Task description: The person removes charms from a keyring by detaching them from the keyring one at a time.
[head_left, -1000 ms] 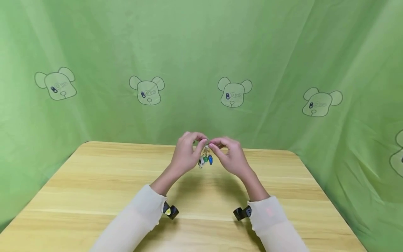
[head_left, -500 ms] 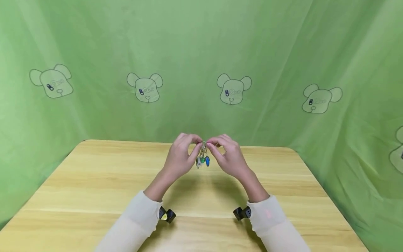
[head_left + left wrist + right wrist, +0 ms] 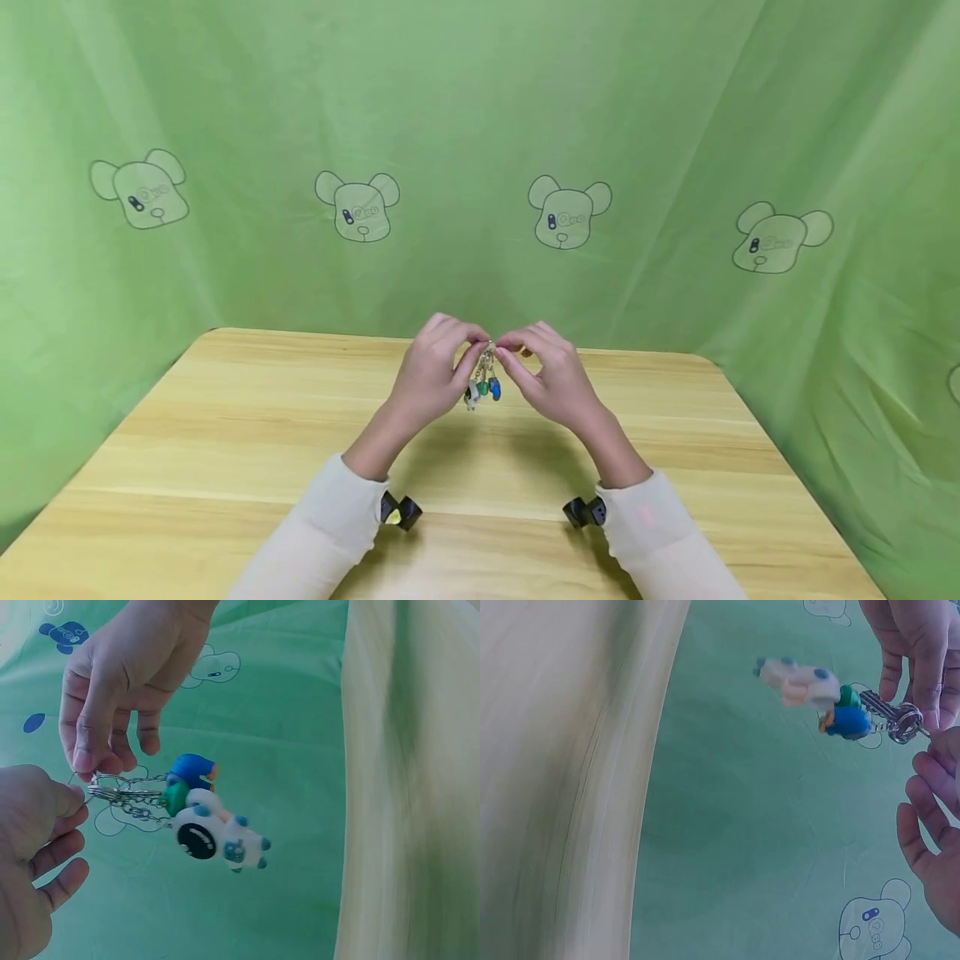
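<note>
Two hands hold a key ring up in the air, above the far middle of the desk. The left hand pinches the ring from one side and the right hand pinches it from the other, so the fingers of both hands are curled and clamped on the ring. Their fingertips almost meet. From the head view the ring is tiny and mostly hidden by the fingertips, so it is hard to make out there. The wrist views show it better: it is a shiny metal ring with short chains. Little charms hang down from it, not touching the desk. One is white with blue dots, one is blue, and one is green, half hidden behind the others. The right wrist view also shows a metal key tucked behind the charms. In both wrist views the desk is a blur and the hands are cut off at the edge. The sleeves are cream, and a small black camera sits at each wrist. A green cloth with bear faces hangs behind and beside the desk.
</note>
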`<state>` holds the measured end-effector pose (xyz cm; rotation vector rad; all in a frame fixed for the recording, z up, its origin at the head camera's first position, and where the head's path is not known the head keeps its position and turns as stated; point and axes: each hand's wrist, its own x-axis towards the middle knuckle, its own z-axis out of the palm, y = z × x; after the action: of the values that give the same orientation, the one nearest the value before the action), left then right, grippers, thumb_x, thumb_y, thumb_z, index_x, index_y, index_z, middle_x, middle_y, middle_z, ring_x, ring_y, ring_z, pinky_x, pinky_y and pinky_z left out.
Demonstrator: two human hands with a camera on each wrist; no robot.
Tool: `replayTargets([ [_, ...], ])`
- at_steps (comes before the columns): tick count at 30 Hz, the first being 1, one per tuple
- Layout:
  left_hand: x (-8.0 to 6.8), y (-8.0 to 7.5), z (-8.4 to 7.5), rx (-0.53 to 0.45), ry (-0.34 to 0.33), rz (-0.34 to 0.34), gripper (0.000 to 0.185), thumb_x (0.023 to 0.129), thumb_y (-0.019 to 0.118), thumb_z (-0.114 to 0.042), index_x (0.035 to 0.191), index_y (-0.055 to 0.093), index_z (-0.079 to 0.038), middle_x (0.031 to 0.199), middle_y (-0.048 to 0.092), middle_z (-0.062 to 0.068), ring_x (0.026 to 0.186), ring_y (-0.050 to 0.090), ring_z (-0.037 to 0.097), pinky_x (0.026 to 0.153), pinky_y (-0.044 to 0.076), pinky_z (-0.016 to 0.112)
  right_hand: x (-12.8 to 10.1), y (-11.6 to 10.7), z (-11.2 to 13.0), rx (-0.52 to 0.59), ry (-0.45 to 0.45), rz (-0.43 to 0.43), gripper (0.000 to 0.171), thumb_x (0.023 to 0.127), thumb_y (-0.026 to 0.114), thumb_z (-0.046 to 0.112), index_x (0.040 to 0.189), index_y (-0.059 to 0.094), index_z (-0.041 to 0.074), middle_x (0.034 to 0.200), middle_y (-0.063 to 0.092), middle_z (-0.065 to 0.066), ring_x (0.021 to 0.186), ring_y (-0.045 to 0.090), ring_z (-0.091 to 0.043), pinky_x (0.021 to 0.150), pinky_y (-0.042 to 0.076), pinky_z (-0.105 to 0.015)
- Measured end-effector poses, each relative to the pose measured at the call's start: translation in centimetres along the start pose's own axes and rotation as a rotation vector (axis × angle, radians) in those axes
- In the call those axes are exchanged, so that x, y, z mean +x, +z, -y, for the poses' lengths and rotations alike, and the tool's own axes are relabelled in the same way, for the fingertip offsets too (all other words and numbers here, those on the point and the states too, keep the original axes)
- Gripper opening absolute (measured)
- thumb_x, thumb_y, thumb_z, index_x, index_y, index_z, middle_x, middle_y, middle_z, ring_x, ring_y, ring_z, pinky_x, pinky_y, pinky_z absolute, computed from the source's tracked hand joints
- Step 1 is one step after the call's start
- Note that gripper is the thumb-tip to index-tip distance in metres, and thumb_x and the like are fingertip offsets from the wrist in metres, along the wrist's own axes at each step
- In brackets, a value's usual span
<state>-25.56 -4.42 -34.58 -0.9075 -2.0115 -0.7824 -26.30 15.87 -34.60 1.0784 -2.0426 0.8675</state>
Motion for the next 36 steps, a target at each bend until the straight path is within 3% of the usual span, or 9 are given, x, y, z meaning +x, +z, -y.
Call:
replayTargets([
  [5,0.0,0.1,0.0,0.111,0.094,-0.006,0.005,0.094,0.072,-0.006,0.099,0.073,-0.005,0.094,0.074,0.005,0.09,0.063,0.022,0.08,0.053,0.032,-0.1,0.1,0.4,-0.016,0.058,0.023,0.006,0.094,0.071,0.003,0.1,0.073,0.002,0.085,0.069,-0.005,0.079,0.06,-0.015,0.066,0.056,-0.033],
  [7,0.0,0.3,-0.1,0.113,0.097,-0.011,0.006,0.094,0.072,-0.007,0.1,0.074,-0.004,0.095,0.074,0.006,0.09,0.063,0.022,0.079,0.053,0.031,-0.1,0.2,0.6,-0.03,0.089,0.034,0.006,0.095,0.07,0.003,0.1,0.073,0.002,0.084,0.068,-0.003,0.077,0.059,-0.013,0.065,0.057,-0.033],
  [12,-0.3,0.8,-0.3,-0.012,-0.001,-0.02,0.012,0.096,0.071,-0.009,0.106,0.072,-0.003,0.098,0.074,0.007,0.093,0.062,0.022,0.081,0.054,0.03,-0.1,0.1,0.7,-0.019,0.13,-0.006,0.004,0.095,0.07,0.002,0.098,0.073,0.0,0.081,0.067,-0.005,0.076,0.06,-0.015,0.064,0.057,-0.033],
  [20,-0.5,1.5,-0.4,-0.202,-0.168,-0.054,0.012,0.095,0.072,-0.009,0.105,0.073,-0.001,0.096,0.074,0.009,0.09,0.062,0.021,0.08,0.057,0.033,0.0,0.2,0.8,0.01,0.115,-0.103,0.004,0.095,0.07,0.003,0.096,0.073,0.0,0.08,0.067,-0.005,0.073,0.06,-0.016,0.061,0.055,-0.033],
  [24,-0.3,1.2,-0.4,-0.246,-0.203,-0.099,0.009,0.095,0.072,-0.007,0.101,0.074,-0.001,0.093,0.074,0.008,0.087,0.062,0.02,0.077,0.058,0.03,0.2,0.4,0.9,0.024,0.108,-0.115,0.003,0.094,0.071,0.001,0.096,0.073,0.0,0.08,0.067,-0.006,0.074,0.061,-0.016,0.064,0.055,-0.032],
  [28,-0.2,0.6,-0.2,-0.23,-0.192,-0.129,0.006,0.094,0.073,-0.006,0.097,0.075,-0.001,0.091,0.074,0.008,0.085,0.062,0.021,0.075,0.057,0.032,0.3,0.8,1.0,0.041,0.107,-0.097,0.005,0.093,0.072,0.001,0.098,0.073,0.001,0.082,0.068,-0.005,0.076,0.063,-0.016,0.068,0.058,-0.034],
  [31,-0.1,0.2,0.1,-0.196,-0.169,-0.115,0.006,0.093,0.073,-0.005,0.097,0.076,-0.002,0.091,0.075,0.007,0.085,0.062,0.023,0.075,0.055,0.033,0.2,1.0,1.0,0.039,0.109,-0.077,0.006,0.094,0.072,0.002,0.099,0.073,0.001,0.083,0.068,-0.004,0.077,0.063,-0.015,0.068,0.058,-0.034],
  [36,0.0,-0.4,0.3,-0.058,-0.049,-0.059,0.006,0.093,0.072,-0.003,0.098,0.075,-0.004,0.093,0.075,0.006,0.088,0.061,0.021,0.077,0.052,0.029,0.0,1.2,0.9,0.026,0.096,-0.065,0.007,0.093,0.072,0.0,0.1,0.073,0.002,0.083,0.069,-0.003,0.076,0.061,-0.014,0.067,0.054,-0.027],
])
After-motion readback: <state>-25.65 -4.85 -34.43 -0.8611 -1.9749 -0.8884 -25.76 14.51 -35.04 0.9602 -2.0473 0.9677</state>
